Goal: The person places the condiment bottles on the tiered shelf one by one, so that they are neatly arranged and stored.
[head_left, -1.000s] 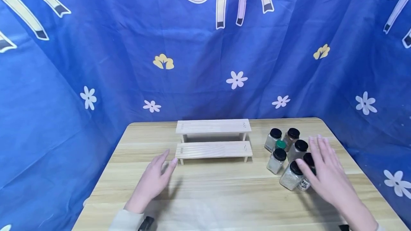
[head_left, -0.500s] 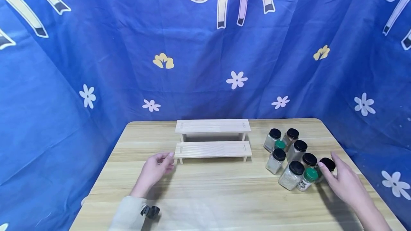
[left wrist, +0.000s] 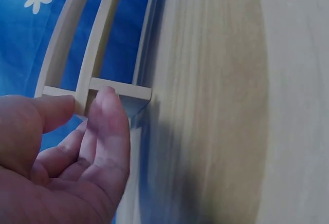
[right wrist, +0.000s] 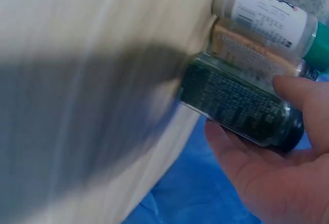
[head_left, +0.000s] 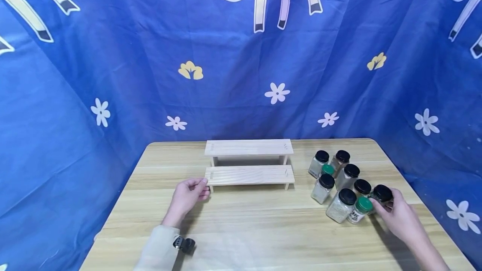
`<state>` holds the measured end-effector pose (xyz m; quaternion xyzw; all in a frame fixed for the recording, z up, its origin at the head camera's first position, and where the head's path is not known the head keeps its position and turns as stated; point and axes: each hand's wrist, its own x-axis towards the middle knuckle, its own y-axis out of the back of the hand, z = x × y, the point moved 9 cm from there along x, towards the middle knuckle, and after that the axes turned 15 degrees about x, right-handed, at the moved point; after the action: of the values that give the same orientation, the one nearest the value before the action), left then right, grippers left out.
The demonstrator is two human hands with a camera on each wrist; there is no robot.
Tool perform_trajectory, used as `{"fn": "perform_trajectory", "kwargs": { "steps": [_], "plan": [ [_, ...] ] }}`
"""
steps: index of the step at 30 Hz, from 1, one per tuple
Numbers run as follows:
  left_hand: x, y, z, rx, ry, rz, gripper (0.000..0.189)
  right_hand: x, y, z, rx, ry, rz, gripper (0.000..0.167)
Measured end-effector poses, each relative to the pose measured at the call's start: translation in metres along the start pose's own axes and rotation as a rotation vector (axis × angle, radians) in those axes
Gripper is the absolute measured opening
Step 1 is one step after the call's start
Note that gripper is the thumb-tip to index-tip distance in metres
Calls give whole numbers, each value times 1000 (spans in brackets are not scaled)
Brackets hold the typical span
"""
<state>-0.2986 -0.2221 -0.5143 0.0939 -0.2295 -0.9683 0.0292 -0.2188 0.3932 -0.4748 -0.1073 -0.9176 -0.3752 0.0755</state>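
Observation:
A two-tier wooden shelf (head_left: 248, 175) stands at the back middle of the table. At its left end my left hand (head_left: 187, 199) pinches the lower board, thumb on one side and fingertips (left wrist: 108, 98) on the other. On the right, my right hand (head_left: 401, 218) grips a spice jar (right wrist: 231, 100) with a black lid and dark green contents, thumb on one side and fingers on the other. This jar is at the right end of a group. Beside it are a green-lidded spice jar (head_left: 362, 209) with a white label and a black-lidded jar (head_left: 362, 187).
Several more spice jars stand close together to the left and behind, among them a clear jar of pale grains (head_left: 340, 208) and a brown-filled jar (head_left: 340, 163). A blue printed cloth (head_left: 241, 108) hangs round the back and sides of the wooden table (head_left: 256, 229).
My right hand has come down to the right from above the jars and taken hold of the dark green jar. My left hand has moved to the shelf's end and its fingers have closed there.

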Motion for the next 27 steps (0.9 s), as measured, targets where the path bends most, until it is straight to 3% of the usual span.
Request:
{"fn": "perform_trajectory", "kwargs": {
  "steps": [8,13,21,27],
  "plan": [
    [4,-6,-2,-93,14,-13,38,3,10,7,64,-74,-4,56],
    [5,-6,-4,-95,23,-10,36,12,34,-6,59,-35,83,58],
    [4,-3,-3,-96,24,-16,39,43,75,-52,10,56,182,63],
    [4,-3,-3,-110,24,-26,41,68,70,-100,104,146,143,57]
  ]
}}
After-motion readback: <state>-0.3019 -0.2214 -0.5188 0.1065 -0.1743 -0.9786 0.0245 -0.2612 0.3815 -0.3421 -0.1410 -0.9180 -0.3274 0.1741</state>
